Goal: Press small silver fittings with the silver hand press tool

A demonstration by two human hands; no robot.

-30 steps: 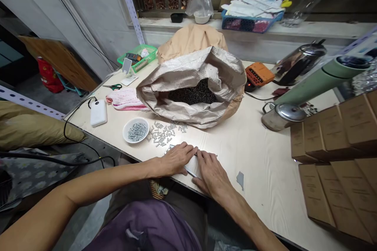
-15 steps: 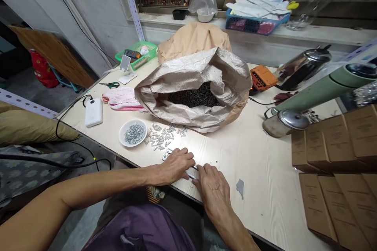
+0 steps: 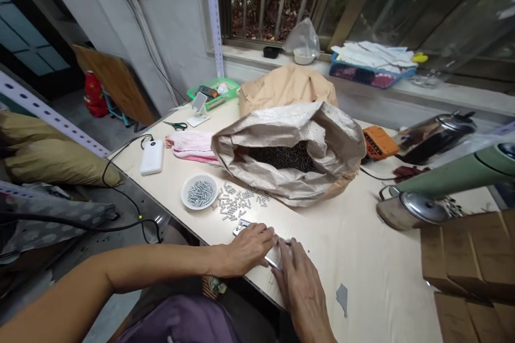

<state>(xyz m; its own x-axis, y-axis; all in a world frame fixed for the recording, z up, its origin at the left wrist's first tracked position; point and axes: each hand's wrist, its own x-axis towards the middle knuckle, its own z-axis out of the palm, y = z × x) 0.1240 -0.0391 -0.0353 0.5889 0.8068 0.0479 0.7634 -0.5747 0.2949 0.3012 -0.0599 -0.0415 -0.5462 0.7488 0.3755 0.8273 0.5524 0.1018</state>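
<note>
A long, narrow metal fitting with holes at its left end lies near the table's front edge. My left hand is closed over its middle, fingers curled downward. Around its right end, my right hand is closed too, with the thumb on the near side. Both palms cover much of the fitting, so its full shape is hidden. Just beyond it, small metal pins are scattered on the tabletop. Beside them, a white bowl holds many more such pins.
An open woven sack of dark screws stands behind the hands. A power bank, a pink cloth and scissors lie to the left. At right are a lidded metal mug, a green flask and stacked cartons.
My view has tilted up and turned left, so everything sits lower and further right. Both hands stay on the fitting; the right fingers look slightly straighter.
</note>
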